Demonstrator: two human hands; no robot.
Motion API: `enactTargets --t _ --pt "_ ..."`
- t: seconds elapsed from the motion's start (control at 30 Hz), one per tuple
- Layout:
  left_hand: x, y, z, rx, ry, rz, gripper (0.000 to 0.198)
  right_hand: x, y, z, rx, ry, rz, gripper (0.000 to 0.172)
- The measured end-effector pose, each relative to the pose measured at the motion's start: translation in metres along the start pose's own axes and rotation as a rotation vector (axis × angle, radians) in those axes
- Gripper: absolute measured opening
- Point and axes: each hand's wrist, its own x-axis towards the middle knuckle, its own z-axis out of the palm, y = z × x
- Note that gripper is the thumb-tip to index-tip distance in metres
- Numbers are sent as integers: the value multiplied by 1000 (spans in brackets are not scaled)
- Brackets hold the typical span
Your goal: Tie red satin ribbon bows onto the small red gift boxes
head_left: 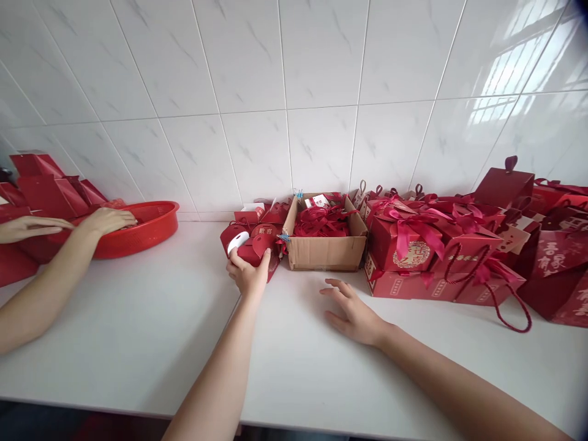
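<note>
My left hand (250,274) is closed around a red gift box (252,250) with a white inner flap showing, in front of other red boxes by the wall. Its thumb lies on the right side of the box and the fingers on the left. Over the white table, my right hand (351,313) is open, fingers spread, with nothing in it. Just beyond it stands a cardboard box (326,254) full of dark red ribbons (321,222), with a small white and red card on top.
Red gift boxes with bows (416,245) stand stacked at right, one rope handle (512,312) hanging onto the white table (151,331). At left, another person's hands (108,220) reach into a red plastic basket (151,236) beside more red boxes (50,193). A tiled wall (321,141) runs behind.
</note>
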Motion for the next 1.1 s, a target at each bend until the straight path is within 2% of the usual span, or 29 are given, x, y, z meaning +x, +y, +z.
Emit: enactTargets --t 0.1,0.2,0.27,0.33,0.4,0.47,0.6,0.7,0.8,0.9,0.97,1.0,1.1 --pt "1 2 -3 -79 81 1 78 -1 0 -3 29 6 28 43" --pt "2 13 -10 -126 222 54 78 -1 2 -2 59 23 46 44" --pt "2 23 -16 -226 323 201 77 -1 2 -1 84 36 51 44" --pt "1 33 -21 -395 338 407 71 -1 1 -1 111 55 56 43" --pt "-3 41 -25 -542 246 566 61 -1 0 -2 144 81 63 42" --pt "-11 46 -27 -608 124 644 56 0 -1 -3 184 118 76 41" --pt "-38 47 -23 -527 -133 819 70 3 -1 -4 293 232 131 34" --pt "-59 44 -16 -417 -392 987 77 5 -1 -6 420 346 199 25" --pt "-71 41 -8 -377 -666 1017 76 4 -4 -8 584 428 313 24" --pt "-71 38 -4 -399 -892 904 77 4 -10 -10 725 465 435 37" --pt "-69 37 -3 -395 -955 820 76 4 -13 -12 780 493 490 43" --pt "-68 36 -3 -384 -942 785 73 4 -15 -12 796 507 510 45" --pt "-64 34 1 -364 -749 669 61 5 -20 -15 826 519 542 50"
